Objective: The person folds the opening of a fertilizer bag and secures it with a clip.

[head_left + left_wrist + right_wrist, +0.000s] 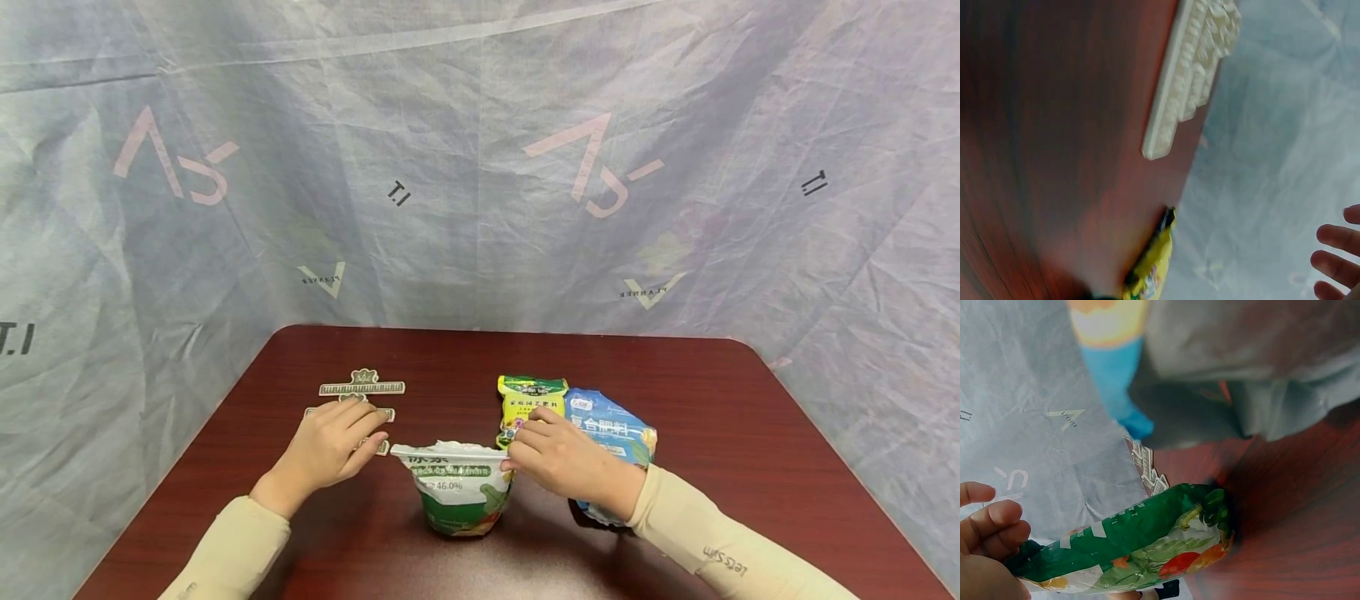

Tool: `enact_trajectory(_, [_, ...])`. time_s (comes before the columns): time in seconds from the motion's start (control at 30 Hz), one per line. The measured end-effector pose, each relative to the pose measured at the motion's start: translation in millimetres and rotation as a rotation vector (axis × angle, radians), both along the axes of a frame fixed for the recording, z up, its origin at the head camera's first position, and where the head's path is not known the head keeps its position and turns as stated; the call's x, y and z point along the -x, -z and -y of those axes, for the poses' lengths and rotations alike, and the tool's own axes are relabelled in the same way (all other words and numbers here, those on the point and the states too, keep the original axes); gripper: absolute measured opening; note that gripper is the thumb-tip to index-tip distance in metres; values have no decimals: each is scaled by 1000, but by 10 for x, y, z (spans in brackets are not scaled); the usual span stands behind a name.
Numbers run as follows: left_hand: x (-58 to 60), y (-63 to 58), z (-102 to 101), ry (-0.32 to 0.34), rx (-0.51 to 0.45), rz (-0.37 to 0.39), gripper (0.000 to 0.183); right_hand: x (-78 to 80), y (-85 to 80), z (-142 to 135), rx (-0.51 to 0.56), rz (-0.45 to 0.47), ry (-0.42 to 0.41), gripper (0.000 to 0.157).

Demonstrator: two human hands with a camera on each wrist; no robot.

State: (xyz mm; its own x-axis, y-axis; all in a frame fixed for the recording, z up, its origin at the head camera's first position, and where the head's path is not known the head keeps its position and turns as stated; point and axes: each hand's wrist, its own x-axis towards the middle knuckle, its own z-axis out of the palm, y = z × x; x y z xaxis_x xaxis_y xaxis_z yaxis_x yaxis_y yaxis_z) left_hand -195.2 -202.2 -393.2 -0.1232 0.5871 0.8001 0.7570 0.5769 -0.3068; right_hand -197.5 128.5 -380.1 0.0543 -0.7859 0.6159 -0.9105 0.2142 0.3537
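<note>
A green and white bag (457,492) with vegetable pictures stands upright at the table's front middle, its top edge folded into a straight strip. At the right end of this strip, my right hand (558,460) pinches the bag between thumb and fingers. In the right wrist view, those fingers (997,528) grip the upper end of the green bag (1141,540). To the left, my left hand (335,437) hovers with relaxed fingers over pale ornamented clips (363,387), partly covering the nearer ones. The left wrist view shows its fingers (1338,269) apart, holding nothing, and the clips (1175,87) lying on the table.
Behind my right hand lies a yellow and green packet (531,402). A blue bag (611,421) stands beside it, partly hidden by my right forearm. The dark red table (675,367) ends at a hanging grey cloth (480,208) at the back and sides.
</note>
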Motion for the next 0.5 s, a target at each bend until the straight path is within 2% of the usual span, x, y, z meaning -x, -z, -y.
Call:
enact_trajectory(0.17, [64,140,120,-69,14,55,35,-1,7,-2,2,4,-4,26])
enact_trajectory(0.3, [122,257,223,-97,32,108,33,2,14,-2,8,2,-10,27])
enact_trajectory(0.5, [209,429,399,-142,76,224,26,10,11,-1,8,0,-12,27])
